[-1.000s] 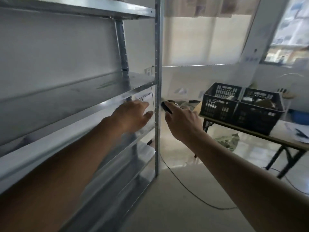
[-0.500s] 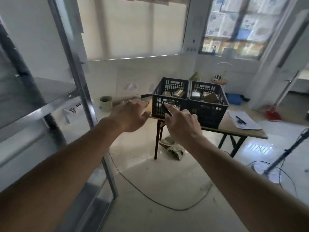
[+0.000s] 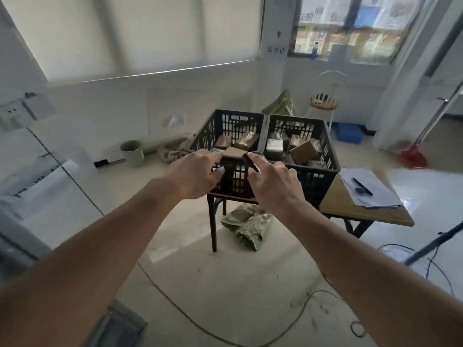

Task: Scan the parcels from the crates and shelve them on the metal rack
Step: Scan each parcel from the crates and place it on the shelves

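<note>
Two crates [image 3: 263, 149] of parcels [image 3: 304, 152] are neared; the scanner [image 3: 250, 163] is pinched in the right hand [image 3: 274, 182], the left hand [image 3: 194, 172] spread, so a hasty one-handed grab could drop one

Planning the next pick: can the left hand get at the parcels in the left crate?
Probably yes. The left hand is empty and reaches toward the left crate, whose top is open; nothing lies between them.

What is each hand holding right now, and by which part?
The right hand grips a small black scanner by its lower body, its top end poking out above the fingers. The left hand holds nothing.
</note>
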The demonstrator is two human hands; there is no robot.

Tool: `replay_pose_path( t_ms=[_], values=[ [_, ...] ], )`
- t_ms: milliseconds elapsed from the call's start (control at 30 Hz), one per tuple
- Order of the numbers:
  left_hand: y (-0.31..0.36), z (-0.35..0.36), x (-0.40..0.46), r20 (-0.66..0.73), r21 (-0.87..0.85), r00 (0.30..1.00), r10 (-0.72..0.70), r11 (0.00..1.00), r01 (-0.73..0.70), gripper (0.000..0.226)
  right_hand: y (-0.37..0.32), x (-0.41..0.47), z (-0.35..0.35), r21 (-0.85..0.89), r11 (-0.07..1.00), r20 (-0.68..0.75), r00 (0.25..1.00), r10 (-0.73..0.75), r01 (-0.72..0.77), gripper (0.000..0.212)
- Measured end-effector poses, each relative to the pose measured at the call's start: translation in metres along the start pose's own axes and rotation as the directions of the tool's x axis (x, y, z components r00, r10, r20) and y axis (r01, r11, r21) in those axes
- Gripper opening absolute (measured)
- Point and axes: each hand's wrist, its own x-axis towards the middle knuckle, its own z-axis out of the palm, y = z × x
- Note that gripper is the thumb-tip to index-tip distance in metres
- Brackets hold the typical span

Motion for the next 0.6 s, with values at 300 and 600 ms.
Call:
replay_pose_path(
  t_ms=[300, 600],
  values=[
    [-0.03, 0.024, 0.146, 0.083, -0.056, 0.995, -0.05, 0.997, 0.055, 0.051, 0.033, 0.152, 0.032, -0.018, 1.0, 0.068, 0.998, -0.004, 0.005, 0.053],
    [-0.098, 0.061, 0.308, 0.166, -0.069, 0.986, 0.013, 0.998, -0.002, 0.05, 0.04, 0.304, 0.097, -0.027, 0.994, 0.082, 0.991, 0.108, -0.106, 0.053]
  ],
)
